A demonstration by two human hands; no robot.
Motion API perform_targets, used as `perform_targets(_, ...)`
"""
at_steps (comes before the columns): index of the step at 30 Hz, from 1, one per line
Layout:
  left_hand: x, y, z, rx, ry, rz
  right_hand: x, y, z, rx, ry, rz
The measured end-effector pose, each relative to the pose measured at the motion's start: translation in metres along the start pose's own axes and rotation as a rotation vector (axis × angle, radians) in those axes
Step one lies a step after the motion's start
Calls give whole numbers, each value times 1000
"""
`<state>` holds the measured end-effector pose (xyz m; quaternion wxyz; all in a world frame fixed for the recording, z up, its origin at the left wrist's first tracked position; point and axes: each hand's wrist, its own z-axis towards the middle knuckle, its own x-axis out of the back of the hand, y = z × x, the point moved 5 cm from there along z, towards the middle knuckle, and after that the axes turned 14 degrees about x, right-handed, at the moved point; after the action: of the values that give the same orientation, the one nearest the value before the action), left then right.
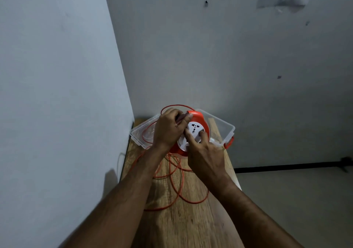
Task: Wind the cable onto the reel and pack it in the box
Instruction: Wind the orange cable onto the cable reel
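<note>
My left grip [168,127] pinches the cable [176,186]; my right grip [205,152] presses the reel [198,121] with straight fingers, near the bench [191,224] edge.

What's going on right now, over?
Left hand pinches orange cable; right hand steadies orange-and-white reel. Loose loops on wooden table. Clear plastic box open behind.
</note>
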<state>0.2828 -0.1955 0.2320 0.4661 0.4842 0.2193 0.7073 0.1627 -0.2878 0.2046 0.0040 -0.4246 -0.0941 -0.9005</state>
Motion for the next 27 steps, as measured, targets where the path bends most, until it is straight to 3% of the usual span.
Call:
perform_targets(6, -4, 0, -3, 15, -28, 7, -3, 9, 8, 58, 44, 59)
perform_targets(14, 0, 4, 0, 10, 44, 37, -8, 18, 14, -264, 144, 240)
perform_targets(17, 0, 3, -2, 6, 56, 44, -12, 17, 10, -529, 201, 427)
perform_targets(22, -2, 4, -8, 19, 67, 61, -25, 5, -2, -1177, 386, 931)
perform_targets(25, -3, 7, -12, 7, 77, 98, -49, -9, -1, -1631, 508, 1401)
perform_targets(27, -3, 8, -14, -5, 88, 121, -58, -19, 12, -1676, 485, 1778)
